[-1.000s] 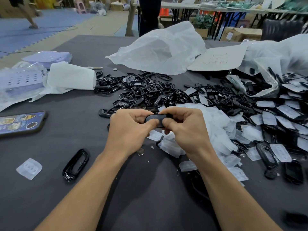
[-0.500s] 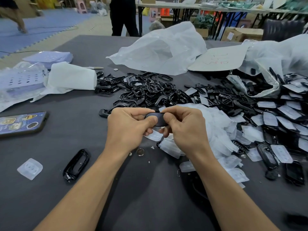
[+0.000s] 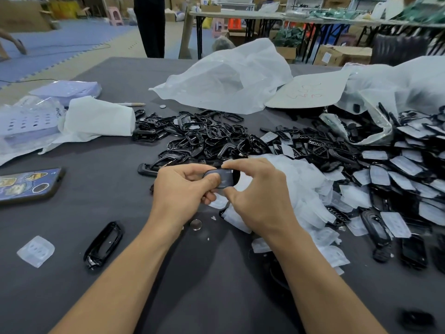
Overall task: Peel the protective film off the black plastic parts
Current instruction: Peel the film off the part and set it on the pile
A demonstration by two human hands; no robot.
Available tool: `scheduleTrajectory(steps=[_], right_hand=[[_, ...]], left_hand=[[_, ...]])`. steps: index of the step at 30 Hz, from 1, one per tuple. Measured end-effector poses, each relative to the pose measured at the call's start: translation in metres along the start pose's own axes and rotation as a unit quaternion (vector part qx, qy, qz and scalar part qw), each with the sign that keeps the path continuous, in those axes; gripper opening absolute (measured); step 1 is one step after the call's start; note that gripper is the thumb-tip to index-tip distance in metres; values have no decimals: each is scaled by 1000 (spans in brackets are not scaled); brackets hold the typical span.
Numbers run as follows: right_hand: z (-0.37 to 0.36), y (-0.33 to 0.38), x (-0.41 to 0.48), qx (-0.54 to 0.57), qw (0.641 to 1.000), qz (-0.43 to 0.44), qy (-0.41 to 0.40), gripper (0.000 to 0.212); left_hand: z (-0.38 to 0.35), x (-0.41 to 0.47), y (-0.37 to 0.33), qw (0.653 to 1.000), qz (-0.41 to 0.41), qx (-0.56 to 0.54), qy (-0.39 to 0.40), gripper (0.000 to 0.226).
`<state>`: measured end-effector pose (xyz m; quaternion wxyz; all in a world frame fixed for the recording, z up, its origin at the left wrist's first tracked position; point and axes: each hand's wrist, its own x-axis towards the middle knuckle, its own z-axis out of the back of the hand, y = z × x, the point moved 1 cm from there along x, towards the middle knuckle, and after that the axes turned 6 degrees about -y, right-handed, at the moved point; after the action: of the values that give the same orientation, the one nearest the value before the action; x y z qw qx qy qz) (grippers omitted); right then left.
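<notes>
Both hands meet over the dark table's middle around one small black plastic part [image 3: 225, 178]. My left hand [image 3: 180, 194] grips its left end between curled fingers and thumb. My right hand [image 3: 258, 198] pinches the part's right end from above and below; a pale sheen of film shows on the part's face. Behind the hands lies a heap of bare black frames [image 3: 204, 138]. A pile of peeled white film pieces [image 3: 305, 189] sits to the right of my right hand. Further right are film-covered black parts [image 3: 397, 169].
A lone black frame [image 3: 103, 244] and a clear film piece [image 3: 36, 250] lie at front left, a phone [image 3: 29, 184] at the left edge. A coin-like disc [image 3: 195, 224] sits below my hands. White bags [image 3: 228, 78] and cardboard [image 3: 310, 90] lie behind. A person stands beyond the table.
My right hand's fingers have opened wider around the part's right end, showing more of its face. The left hand keeps its grip. The person in the background has shifted.
</notes>
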<state>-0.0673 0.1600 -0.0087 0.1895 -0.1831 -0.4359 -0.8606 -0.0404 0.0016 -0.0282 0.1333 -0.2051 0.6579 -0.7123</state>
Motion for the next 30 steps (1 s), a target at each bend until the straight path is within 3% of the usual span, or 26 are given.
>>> scheduleTrajectory(steps=[2,5,9,11,14,16,20,25,28,30], right_hand=[[3,0,0,-5,1000,-9,-1,45],[17,-6,7,-16,999,-48,13,43],[75,-38,30,-123,983,-139,1,37],[119,-62,44,-200,959,-198,-38,38],[171,-82,58,-341,890,-296,-63,55],[175,-85,62,-393,876,-269,-73,49],[125,-69,76,-332,934,-126,-44,36],[63,-69,100,-358,916,-124,131,36],[53,-78,104,-359,917,-129,120,19],[52,-80,103,-341,928,-130,80,21]], left_hand=[[1,1,-2,1000,4,-2,-16,4],[6,5,-3,996,-2,12,-88,28],[10,3,-5,975,-73,164,-133,9],[9,2,-6,966,-81,204,-137,6],[7,3,-4,947,-88,283,-128,27],[7,5,-1,934,-95,326,-107,39],[2,10,5,924,-97,370,-30,32],[5,8,6,940,-76,333,-28,30],[8,11,7,952,-58,296,-49,29],[11,17,8,951,-57,290,-88,32]])
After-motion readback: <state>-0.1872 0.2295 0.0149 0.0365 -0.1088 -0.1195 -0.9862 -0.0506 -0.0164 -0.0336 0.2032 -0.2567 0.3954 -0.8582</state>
